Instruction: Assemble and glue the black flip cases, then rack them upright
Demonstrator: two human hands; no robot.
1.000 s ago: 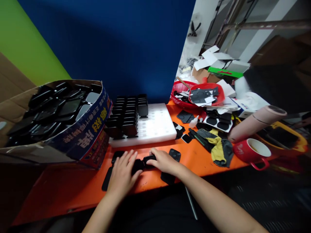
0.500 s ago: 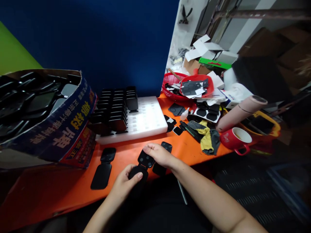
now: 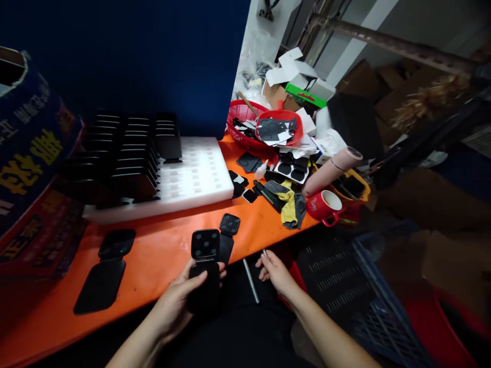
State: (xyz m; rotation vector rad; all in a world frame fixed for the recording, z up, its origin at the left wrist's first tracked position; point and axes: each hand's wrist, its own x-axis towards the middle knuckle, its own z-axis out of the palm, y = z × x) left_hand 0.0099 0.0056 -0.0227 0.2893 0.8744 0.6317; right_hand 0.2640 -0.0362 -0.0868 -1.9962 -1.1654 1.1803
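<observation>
My left hand (image 3: 180, 294) grips a black hinged two-part piece (image 3: 205, 244), its square upper part unfolded and showing several round spots. Behind it, a similar black piece (image 3: 230, 225) lies on the orange table near the front edge. My right hand (image 3: 273, 268) is past the table's front edge, fingers curled together around a small silvery tip; what it holds is too small to name. Between the hands a metal rod (image 3: 251, 281) slants below the edge. Another unfolded black piece (image 3: 100, 286) lies at the left of the table.
A white foam block (image 3: 195, 174) holds rows of upright black pieces (image 3: 134, 153). At the left stands a printed carton (image 3: 30, 153). Rightward are a red basket (image 3: 240, 115), a yellow-grey glove (image 3: 289, 204), a red mug (image 3: 324, 204), a pink bottle (image 3: 333, 169) and a blue crate (image 3: 378, 276).
My right hand has let go of the black piece and moved right, past the table edge. My left hand still holds the piece, now more upright. The view has turned right.
</observation>
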